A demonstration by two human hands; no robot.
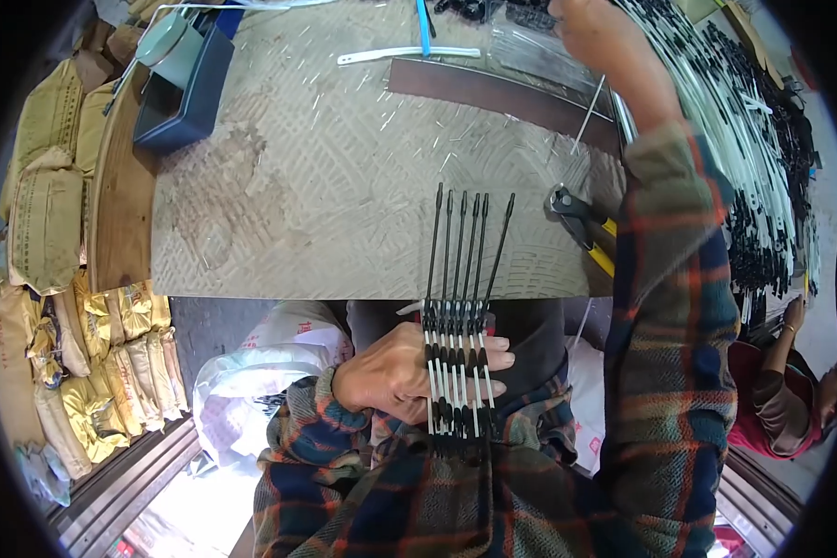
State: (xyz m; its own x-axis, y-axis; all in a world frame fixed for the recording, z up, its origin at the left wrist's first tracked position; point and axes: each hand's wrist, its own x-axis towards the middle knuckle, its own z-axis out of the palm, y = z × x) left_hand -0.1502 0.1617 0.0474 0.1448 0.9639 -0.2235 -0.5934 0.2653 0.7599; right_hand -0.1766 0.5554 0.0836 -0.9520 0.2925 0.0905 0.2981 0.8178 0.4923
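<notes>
Several thin rods (454, 242), like umbrella ribs, stand side by side in my left hand (381, 372). Their upper stems are black, and white lengths with black joints run below. My left fingers close round them from behind, just past the table's near edge; the rightmost rod leans outward. My right arm stretches to the far right, where my right hand (614, 46) is beside some clear plastic packets (535, 51). Its fingertips are cut off by the picture's top edge. Pincers (577, 219) with yellow handles lie on the table by my right sleeve.
A big heap of white and black rods (744, 158) covers the right side. A brown strip (493, 93) and a white strip (409, 56) lie across the table (344, 186). At left are a dark bin (181, 116) and wrapped packages (46, 223). Another person (781, 400) sits at right.
</notes>
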